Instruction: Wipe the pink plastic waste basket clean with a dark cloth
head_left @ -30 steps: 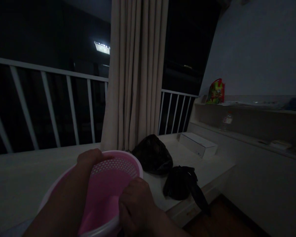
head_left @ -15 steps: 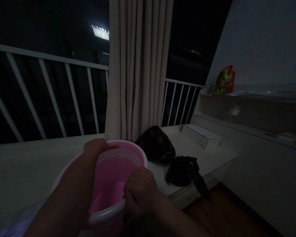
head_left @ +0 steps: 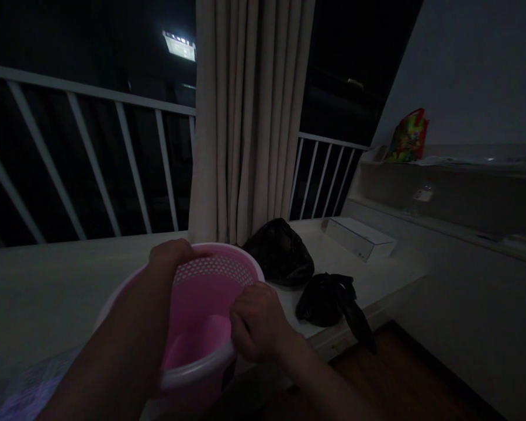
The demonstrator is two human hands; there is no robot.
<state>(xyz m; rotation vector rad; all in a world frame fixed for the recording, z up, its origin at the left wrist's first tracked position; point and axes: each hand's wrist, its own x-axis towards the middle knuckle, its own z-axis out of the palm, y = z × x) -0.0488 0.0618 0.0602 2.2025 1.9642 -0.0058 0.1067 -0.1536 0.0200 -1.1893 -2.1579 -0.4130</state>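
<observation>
A pink plastic wastebasket [head_left: 197, 310] with a band of small holes below its pale rim is tilted toward me, and its inside shows bare pink plastic. Across its opening reaches my left arm, and my left hand [head_left: 172, 252] grips the far rim, fingers partly hidden. My right hand [head_left: 258, 321] is closed at the right side of the rim, its fingertips hidden from view. To the right of the basket, a crumpled black plastic bag [head_left: 283, 251] rests on the white surface. A second black bag, knotted [head_left: 322, 301], lies nearer, one end hanging over the edge.
The white ledge [head_left: 386, 280] runs beneath the window railing [head_left: 131, 169]. A beige curtain [head_left: 248, 117] hangs behind the basket. At right are a white box [head_left: 362, 237], a clear bottle [head_left: 423, 194] and a colourful bag [head_left: 407, 137] on shelves. Purple patterned material [head_left: 35, 389] lies lower left.
My right hand has shifted slightly right and up at the wastebasket's rim. A dark patch on the basket's outer side shows more. My left hand stays on the far rim.
</observation>
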